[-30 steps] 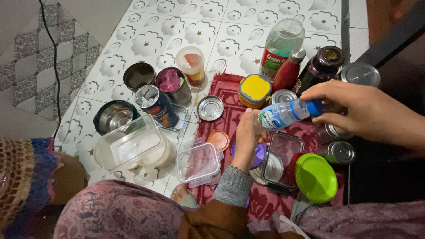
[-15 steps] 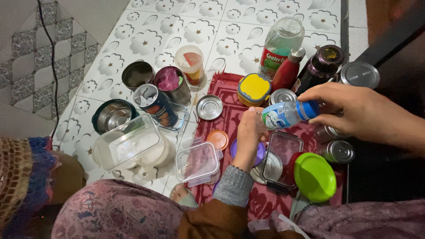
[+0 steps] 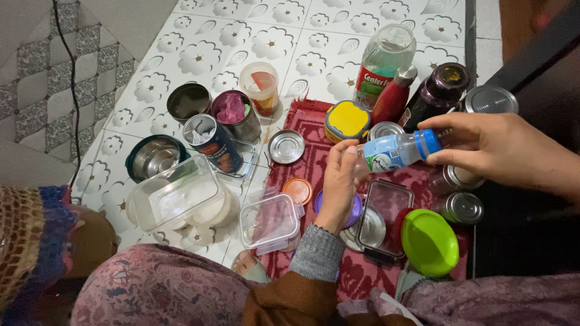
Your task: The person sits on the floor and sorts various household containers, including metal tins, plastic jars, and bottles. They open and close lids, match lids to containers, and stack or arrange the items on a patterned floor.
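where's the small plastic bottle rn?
Head view, right of centre: the small plastic bottle lies sideways between the left hand and right hand, above the red mat.

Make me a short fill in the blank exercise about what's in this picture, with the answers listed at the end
1. Both hands hold a small clear bottle with a ____ cap.
2. The right hand grips the bottle at its ____ end, while the left hand holds its base.
3. The round green lid lies on the ____ mat.
4. The open metal tin on the tiled floor holds something ____ in colour.

Answers: blue; cap; red; pink
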